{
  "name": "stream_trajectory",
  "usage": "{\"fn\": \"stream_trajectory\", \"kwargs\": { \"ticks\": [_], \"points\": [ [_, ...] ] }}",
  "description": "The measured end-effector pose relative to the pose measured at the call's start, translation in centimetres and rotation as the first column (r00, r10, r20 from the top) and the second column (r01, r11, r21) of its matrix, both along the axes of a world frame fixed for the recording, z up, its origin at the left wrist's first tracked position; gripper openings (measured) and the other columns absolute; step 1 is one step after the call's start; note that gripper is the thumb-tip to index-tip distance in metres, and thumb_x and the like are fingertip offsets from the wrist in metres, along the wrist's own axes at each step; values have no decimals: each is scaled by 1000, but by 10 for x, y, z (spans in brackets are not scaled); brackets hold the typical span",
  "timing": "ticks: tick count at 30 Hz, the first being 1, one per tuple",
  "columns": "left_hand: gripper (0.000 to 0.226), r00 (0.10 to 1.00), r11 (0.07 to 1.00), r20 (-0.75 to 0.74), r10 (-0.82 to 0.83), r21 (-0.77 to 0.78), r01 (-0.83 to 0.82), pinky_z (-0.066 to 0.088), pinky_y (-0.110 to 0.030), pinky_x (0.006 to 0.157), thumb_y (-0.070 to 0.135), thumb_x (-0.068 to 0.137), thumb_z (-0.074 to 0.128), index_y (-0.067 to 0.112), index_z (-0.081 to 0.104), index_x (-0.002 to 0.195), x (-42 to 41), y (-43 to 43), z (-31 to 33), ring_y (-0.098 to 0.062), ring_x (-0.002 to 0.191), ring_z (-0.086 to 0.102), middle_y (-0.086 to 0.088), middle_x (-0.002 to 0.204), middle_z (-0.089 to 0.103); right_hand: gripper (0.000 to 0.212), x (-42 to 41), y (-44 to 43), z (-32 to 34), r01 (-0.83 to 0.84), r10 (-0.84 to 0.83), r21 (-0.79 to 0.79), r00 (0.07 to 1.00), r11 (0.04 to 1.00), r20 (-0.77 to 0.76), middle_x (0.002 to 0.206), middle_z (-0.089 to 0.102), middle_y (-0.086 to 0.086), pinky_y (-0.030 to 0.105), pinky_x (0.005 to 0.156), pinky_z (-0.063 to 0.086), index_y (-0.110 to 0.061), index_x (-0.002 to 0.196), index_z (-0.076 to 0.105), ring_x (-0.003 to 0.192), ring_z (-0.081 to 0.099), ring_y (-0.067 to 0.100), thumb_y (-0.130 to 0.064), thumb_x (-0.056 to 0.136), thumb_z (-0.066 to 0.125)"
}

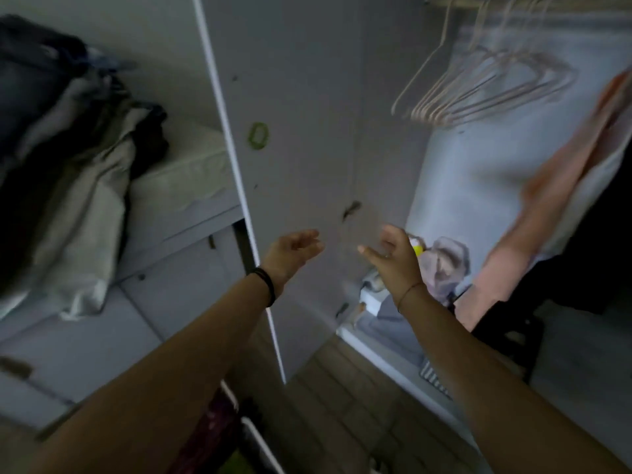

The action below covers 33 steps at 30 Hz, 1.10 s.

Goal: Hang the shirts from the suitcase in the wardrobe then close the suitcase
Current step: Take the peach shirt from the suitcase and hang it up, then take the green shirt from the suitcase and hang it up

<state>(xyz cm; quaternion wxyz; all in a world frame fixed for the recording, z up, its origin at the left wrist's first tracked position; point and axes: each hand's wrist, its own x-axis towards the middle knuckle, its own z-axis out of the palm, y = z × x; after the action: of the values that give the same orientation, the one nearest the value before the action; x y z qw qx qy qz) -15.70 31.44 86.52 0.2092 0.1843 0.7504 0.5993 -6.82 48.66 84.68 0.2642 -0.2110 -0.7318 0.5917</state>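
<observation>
Head view, left hand: the left hand (294, 249) is stretched forward in front of the open wardrobe door (290, 172), fingers loosely spread, holding nothing.
Head view, right hand: the right hand (393, 258) reaches beside it, open and empty, near the wardrobe's opening; both look free because no shirt is in them.
Hangers: a bunch of pale empty hangers (485, 87) hangs on the rail (526, 3) at upper right, ready to take shirts.
Shirt: a pinkish garment (561, 186) hangs inside the wardrobe at right; motion blur makes it hard to say whether it is a shirt.
Suitcase: not clearly in view; the dark shapes at the bottom edge may be part of it.
Clothes pile: dark and pale clothes (68, 172) are heaped at left, well apart from the hands.
Wardrobe floor: small items (441, 265) lie low inside, beyond the right hand.
</observation>
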Motion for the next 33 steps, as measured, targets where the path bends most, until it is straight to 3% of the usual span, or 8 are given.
{"fn": "stream_trajectory", "kwargs": {
  "ticks": [3, 8, 11, 13, 17, 22, 27, 33],
  "points": [
    [37, 993, 993, 45, 111, -33, -109, 44, -14, 74, 22, 89, 65, 16, 58, 126, 24, -68, -28, -12, 103, 58, 0, 113, 63, 51, 7, -56, -30, -116, 120, -45, 990, 992, 79, 113, 53, 9, 39, 98, 45, -3, 123, 49, 110, 52, 23, -5, 77, 74],
    [33, 936, 947, 147, 319, -96, -307, 47, -19, 79, 16, 88, 67, 10, 63, 120, 67, -151, -84, -13, 98, 61, -2, 109, 66, 33, 13, -125, -80, -290, 297, -63, 936, 955, 190, 94, 58, 5, 29, 84, 48, -11, 108, 54, 91, 57, 19, -8, 80, 72],
    [29, 870, 902, 239, 432, -130, -412, 46, -16, 72, 15, 86, 68, 10, 66, 115, 96, -198, -128, -7, 80, 59, 3, 93, 66, 28, 7, -166, -123, -418, 434, -117, 865, 901, 252, 85, 58, 1, 11, 71, 47, -9, 106, 55, 79, 58, 11, -7, 82, 70],
    [20, 806, 861, 304, 508, -144, -488, 46, -18, 72, 13, 85, 69, 15, 69, 105, 114, -222, -164, -7, 76, 58, 5, 87, 66, 27, 3, -189, -158, -480, 501, -142, 821, 866, 275, 87, 58, 3, 9, 69, 47, -11, 105, 55, 78, 59, 11, -9, 82, 70],
    [15, 705, 797, 376, 601, -216, -564, 46, -11, 69, 17, 86, 68, 21, 68, 101, 148, -247, -246, -7, 85, 61, 5, 91, 68, 28, -5, -228, -238, -592, 612, -170, 720, 788, 329, 90, 57, 1, 26, 77, 47, -18, 102, 54, 79, 60, 15, -13, 81, 71],
    [17, 617, 775, 478, 625, -286, -563, 45, -5, 61, 18, 89, 65, 20, 65, 106, 181, -261, -361, 0, 86, 60, 2, 101, 67, 37, -10, -259, -345, -649, 671, -209, 632, 732, 388, 98, 57, 1, 16, 75, 48, -12, 112, 54, 88, 59, 15, -15, 80, 72],
    [27, 584, 783, 529, 615, -324, -531, 46, -6, 70, 23, 89, 64, 19, 64, 116, 198, -283, -497, 0, 92, 59, 3, 109, 66, 47, -6, -290, -489, -674, 696, -248, 550, 696, 461, 113, 56, 2, 29, 92, 46, -11, 121, 51, 109, 56, 20, -19, 80, 73],
    [48, 473, 765, 638, 607, -309, -565, 39, -28, 103, 35, 90, 61, 17, 51, 134, 201, -305, -677, -12, 117, 50, -3, 136, 53, 70, 13, -318, -677, -638, 675, -309, 471, 706, 568, 142, 42, 11, 32, 99, 41, -12, 139, 38, 131, 42, 23, -26, 81, 73]
  ]
}}
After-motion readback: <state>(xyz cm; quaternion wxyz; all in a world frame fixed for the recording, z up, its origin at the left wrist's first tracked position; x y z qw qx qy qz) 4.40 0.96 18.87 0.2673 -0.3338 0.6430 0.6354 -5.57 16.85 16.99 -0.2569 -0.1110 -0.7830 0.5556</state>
